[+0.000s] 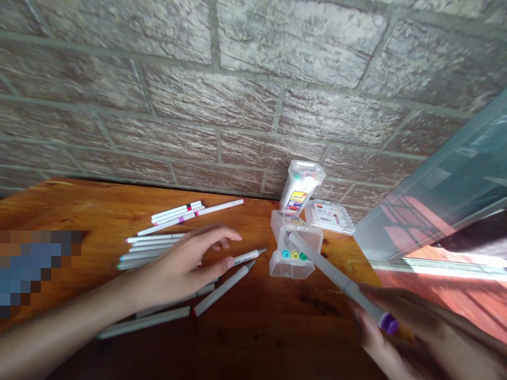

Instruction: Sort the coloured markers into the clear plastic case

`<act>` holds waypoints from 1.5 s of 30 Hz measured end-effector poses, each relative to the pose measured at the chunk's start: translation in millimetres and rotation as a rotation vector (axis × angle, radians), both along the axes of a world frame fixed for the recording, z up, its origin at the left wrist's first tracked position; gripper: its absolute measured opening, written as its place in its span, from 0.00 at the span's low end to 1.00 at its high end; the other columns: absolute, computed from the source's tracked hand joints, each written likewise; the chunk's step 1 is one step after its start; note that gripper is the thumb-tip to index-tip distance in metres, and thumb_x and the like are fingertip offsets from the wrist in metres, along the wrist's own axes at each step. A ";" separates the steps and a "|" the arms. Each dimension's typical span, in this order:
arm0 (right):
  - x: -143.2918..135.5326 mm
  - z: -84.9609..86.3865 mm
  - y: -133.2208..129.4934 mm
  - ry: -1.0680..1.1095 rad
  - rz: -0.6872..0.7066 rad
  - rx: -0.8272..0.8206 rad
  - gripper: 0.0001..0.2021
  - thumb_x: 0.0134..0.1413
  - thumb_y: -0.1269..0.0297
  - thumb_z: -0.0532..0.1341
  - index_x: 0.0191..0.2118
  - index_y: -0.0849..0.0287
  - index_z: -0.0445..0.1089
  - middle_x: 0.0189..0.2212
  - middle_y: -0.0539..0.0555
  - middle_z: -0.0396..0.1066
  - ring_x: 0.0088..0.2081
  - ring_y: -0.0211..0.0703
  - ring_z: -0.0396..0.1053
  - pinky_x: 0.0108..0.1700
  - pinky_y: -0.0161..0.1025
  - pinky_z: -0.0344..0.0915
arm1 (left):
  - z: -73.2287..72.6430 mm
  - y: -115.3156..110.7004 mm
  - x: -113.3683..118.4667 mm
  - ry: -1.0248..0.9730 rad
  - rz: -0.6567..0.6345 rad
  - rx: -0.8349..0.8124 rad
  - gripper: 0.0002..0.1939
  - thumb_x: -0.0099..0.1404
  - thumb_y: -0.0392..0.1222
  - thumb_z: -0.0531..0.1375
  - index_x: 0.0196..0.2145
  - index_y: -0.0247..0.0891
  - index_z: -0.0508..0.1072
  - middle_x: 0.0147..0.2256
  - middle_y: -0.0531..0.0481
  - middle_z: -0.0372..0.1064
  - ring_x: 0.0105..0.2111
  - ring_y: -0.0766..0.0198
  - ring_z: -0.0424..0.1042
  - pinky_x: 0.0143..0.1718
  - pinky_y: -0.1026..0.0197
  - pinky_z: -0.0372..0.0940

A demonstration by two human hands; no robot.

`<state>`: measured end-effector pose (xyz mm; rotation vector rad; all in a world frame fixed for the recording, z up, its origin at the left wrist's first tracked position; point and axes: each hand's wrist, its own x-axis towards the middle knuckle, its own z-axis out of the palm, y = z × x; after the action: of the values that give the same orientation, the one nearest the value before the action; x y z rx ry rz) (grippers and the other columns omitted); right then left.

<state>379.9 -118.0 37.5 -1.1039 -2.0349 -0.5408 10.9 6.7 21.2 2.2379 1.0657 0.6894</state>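
My right hand grips a white marker with a purple end; its far tip reaches the mouth of an open clear plastic case. Inside that case lie several markers with blue, yellow and green ends. My left hand is over the scattered markers, palm down, fingers apart, with the thumb at a white marker. Another marker lies just below it. Further markers are partly hidden under my left hand and forearm.
Behind the open case a clear container with markers leans near the brick wall. A flat clear box lies beside it. More markers lie at the back of the wooden table. A glass panel stands at the right.
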 end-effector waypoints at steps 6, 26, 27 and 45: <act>-39.7 18.1 22.4 -0.037 0.098 -0.021 0.19 0.70 0.70 0.65 0.63 0.53 0.74 0.36 0.53 0.88 0.30 0.51 0.85 0.36 0.40 0.83 | 9.7 1.3 17.7 0.020 -0.005 0.082 0.17 0.73 0.46 0.62 0.58 0.46 0.74 0.54 0.48 0.80 0.50 0.54 0.81 0.49 0.58 0.75; -67.7 34.1 45.4 -0.182 0.120 -0.027 0.14 0.76 0.73 0.57 0.44 0.64 0.81 0.34 0.55 0.87 0.31 0.46 0.83 0.34 0.43 0.77 | 15.6 7.4 40.6 0.021 -0.087 0.255 0.20 0.74 0.41 0.61 0.62 0.51 0.68 0.61 0.48 0.73 0.60 0.54 0.76 0.58 0.58 0.74; -67.7 33.2 46.0 -0.188 0.125 -0.023 0.15 0.77 0.73 0.56 0.43 0.63 0.82 0.35 0.56 0.87 0.32 0.46 0.83 0.34 0.43 0.77 | 15.0 7.5 40.8 0.018 -0.088 0.255 0.20 0.74 0.41 0.61 0.62 0.51 0.68 0.61 0.48 0.73 0.60 0.54 0.76 0.58 0.58 0.74; -73.4 12.7 66.5 -0.145 0.101 -0.095 0.13 0.75 0.74 0.57 0.46 0.68 0.81 0.38 0.58 0.87 0.32 0.51 0.85 0.35 0.45 0.84 | 3.8 11.2 39.4 -0.004 -0.106 0.188 0.21 0.75 0.42 0.60 0.63 0.54 0.67 0.61 0.49 0.74 0.58 0.55 0.78 0.54 0.60 0.77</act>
<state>306.5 -51.5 50.2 -1.0365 -2.2492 -0.4893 50.4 17.9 25.0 2.4318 0.9050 0.7764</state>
